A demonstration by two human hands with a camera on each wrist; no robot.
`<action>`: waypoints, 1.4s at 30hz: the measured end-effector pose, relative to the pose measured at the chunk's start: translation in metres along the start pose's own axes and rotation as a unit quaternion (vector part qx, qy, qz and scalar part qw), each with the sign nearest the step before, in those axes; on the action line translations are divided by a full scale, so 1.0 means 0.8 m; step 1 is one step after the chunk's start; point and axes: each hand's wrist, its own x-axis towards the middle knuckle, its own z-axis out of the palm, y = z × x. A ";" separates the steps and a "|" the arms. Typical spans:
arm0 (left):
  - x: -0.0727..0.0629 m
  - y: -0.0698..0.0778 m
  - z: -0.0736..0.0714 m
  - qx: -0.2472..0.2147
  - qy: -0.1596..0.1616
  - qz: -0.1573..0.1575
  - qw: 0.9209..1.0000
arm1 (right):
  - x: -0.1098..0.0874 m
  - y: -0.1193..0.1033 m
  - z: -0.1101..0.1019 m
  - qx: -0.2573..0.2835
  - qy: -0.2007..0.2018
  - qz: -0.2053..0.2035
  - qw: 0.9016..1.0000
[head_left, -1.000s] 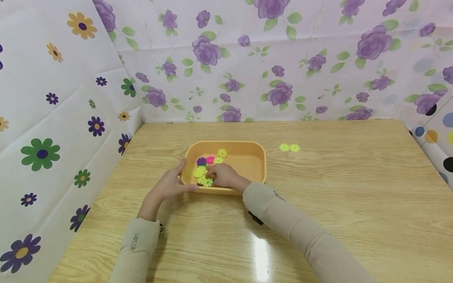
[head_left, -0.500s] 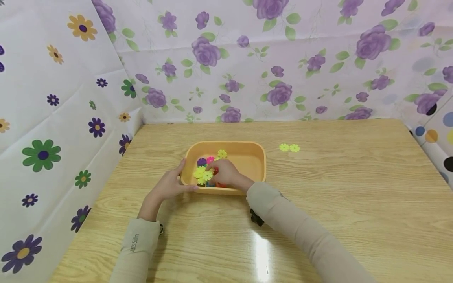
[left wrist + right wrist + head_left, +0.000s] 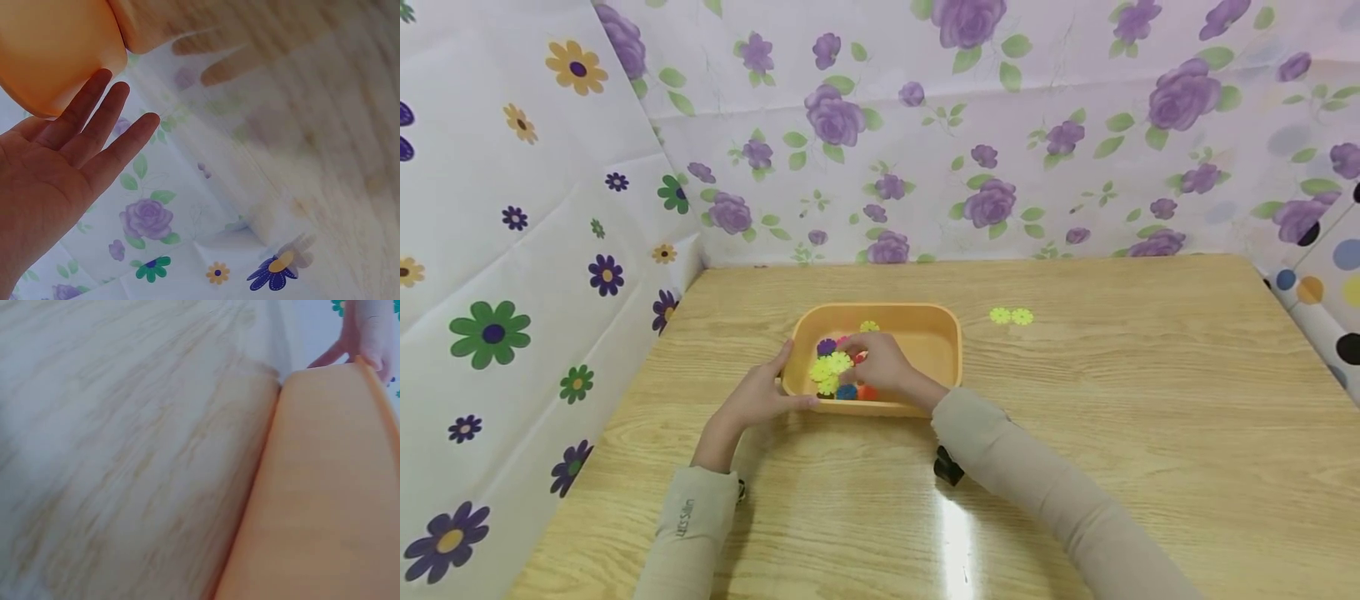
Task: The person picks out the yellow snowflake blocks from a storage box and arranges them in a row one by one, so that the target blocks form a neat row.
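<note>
Two yellow pieces (image 3: 1022, 317) lie on the worktop (image 3: 1150, 417), right of the tub (image 3: 917, 321) (head view). The left hand (image 3: 758, 394) rests against the tub; the right hand (image 3: 883, 364) curls over loose pieces (image 3: 838, 362) inside, its grip undeterminable. Overlap among them could cause a mispick. Left wrist: fingers straight, unclenched; weak steadying might let the tub slide. Right wrist: tub wall, left hand at its far end.

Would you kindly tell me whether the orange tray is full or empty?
Partly filled: colourful pieces lie in the orange tray toward the left; bare floor shows at right.
</note>
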 end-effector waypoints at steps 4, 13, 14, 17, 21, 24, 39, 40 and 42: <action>0.000 0.000 0.001 -0.002 0.000 -0.006 1.000 | -0.003 -0.005 -0.004 0.025 0.008 -0.005 1.000; 0.000 -0.004 0.002 -0.010 0.002 0.006 1.000 | -0.010 -0.012 -0.017 0.047 0.013 -0.014 0.999; -0.001 -0.005 0.002 -0.010 0.002 0.007 1.000 | -0.012 -0.013 -0.019 0.050 0.014 -0.014 0.999; -0.001 -0.005 0.003 -0.012 0.002 0.003 1.000 | -0.017 -0.014 -0.027 0.049 0.016 -0.014 0.999; -0.001 -0.003 0.004 -0.009 -0.001 -0.004 1.000 | -0.026 -0.015 -0.041 0.047 0.020 -0.003 0.999; 0.000 -0.002 0.004 -0.008 -0.001 -0.008 1.000 | -0.031 -0.016 -0.053 0.049 0.023 0.001 0.999; 0.000 0.000 0.001 -0.004 0.003 -0.012 1.000 | -0.058 0.006 -0.096 0.063 0.054 -0.043 0.996; 0.000 0.000 0.001 -0.004 0.003 -0.014 1.000 | -0.059 0.009 -0.099 0.061 0.057 -0.037 0.996; 0.000 0.000 0.001 -0.003 0.002 -0.016 1.000 | -0.062 0.014 -0.107 0.061 0.065 -0.020 0.996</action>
